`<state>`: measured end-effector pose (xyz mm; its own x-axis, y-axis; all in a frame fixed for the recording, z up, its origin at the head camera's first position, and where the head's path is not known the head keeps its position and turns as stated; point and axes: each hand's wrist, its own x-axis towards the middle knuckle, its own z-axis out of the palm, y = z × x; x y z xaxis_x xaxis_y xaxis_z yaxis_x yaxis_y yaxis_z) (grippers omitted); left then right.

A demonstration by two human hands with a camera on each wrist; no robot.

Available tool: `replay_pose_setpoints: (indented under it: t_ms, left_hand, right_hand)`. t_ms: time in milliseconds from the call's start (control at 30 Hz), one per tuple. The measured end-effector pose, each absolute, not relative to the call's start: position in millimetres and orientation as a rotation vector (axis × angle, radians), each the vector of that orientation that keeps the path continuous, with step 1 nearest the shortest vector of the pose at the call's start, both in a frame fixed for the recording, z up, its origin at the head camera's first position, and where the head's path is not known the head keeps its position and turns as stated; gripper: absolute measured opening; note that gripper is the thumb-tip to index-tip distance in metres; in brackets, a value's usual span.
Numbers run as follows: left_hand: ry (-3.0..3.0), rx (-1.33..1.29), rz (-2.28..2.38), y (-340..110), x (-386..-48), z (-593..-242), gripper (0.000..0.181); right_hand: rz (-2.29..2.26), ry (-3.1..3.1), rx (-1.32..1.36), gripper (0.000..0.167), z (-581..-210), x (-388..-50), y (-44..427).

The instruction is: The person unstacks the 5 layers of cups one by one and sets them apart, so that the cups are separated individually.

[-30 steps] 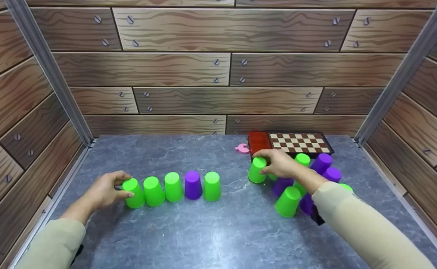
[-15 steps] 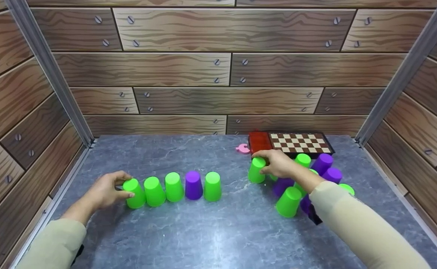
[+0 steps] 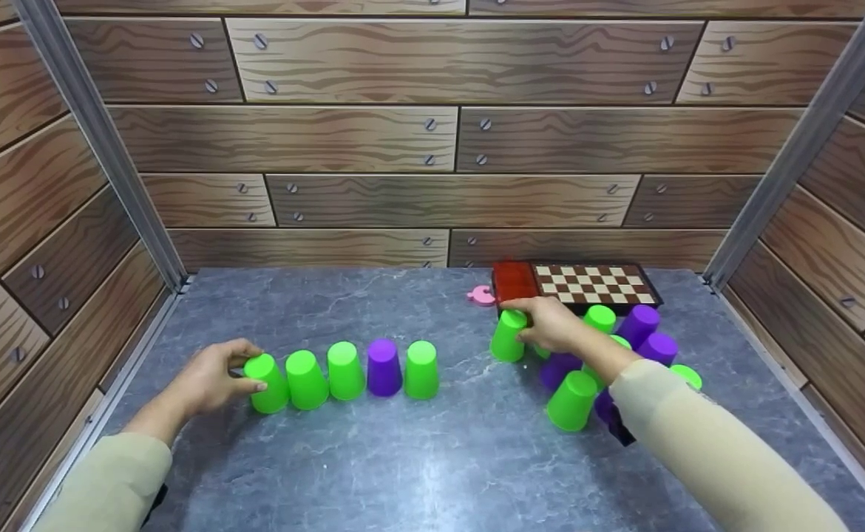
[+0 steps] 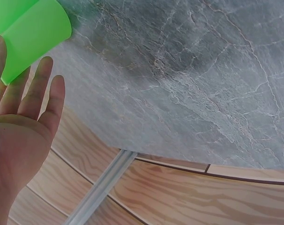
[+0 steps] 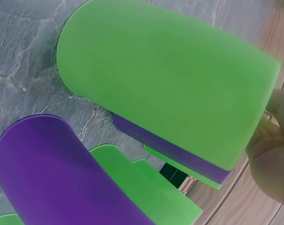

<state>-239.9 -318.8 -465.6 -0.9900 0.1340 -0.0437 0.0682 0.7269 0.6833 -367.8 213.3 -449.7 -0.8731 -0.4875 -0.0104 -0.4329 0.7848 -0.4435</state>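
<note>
In the head view, a row of upturned cups stands on the grey marbled table, with green cups and one purple cup (image 3: 384, 369) among them. My left hand (image 3: 207, 377) pinches the leftmost green cup (image 3: 270, 393) between thumb and fingers; the left wrist view shows that green cup (image 4: 41, 40) against the fingers. On the right, my right hand (image 3: 557, 325) holds another green cup (image 3: 506, 343) near its top. Beside and partly under that forearm are more green and purple cups, among them a front green cup (image 3: 571, 403). In the right wrist view, cups mostly hide the right hand (image 5: 273, 159).
Behind the right-hand cups lies a checkered game board (image 3: 595, 283) with a red section (image 3: 514, 281). A small pink piece (image 3: 481, 295) sits left of it. Wood-patterned walls (image 3: 447, 140) enclose the table on the back and both sides.
My right index finger has straightened slightly over the top of its cup. Otherwise both hands and the cups stay in place.
</note>
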Motion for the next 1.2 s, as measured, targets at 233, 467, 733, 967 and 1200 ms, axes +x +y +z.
replay_pose_setpoints:
  t_ms: [233, 467, 733, 967, 1200]
  left_hand:
    - [2.84, 0.183, 1.12, -319, -241, -467, 0.047]
    - [2.829, 0.182, 1.147, -318, -240, -469, 0.047]
    - [2.821, 0.177, 1.146, -319, -239, -466, 0.047]
    - [2.824, 0.185, 1.134, -319, -240, -466, 0.048]
    - [2.832, 0.191, 1.148, -320, -238, -467, 0.047]
  right_hand:
    - [-0.699, 2.871, -0.72, 0.072, -437, -362, 216]
    - [-0.917, 2.938, -0.763, 0.069, -406, -336, 206]
    - [-1.599, 2.758, -0.693, 0.063, -414, -288, 149]
    - [-1.973, 2.609, -0.422, 0.061, -460, -266, 99]
    - [-2.087, 2.584, -0.217, 0.064, -500, -259, 65]
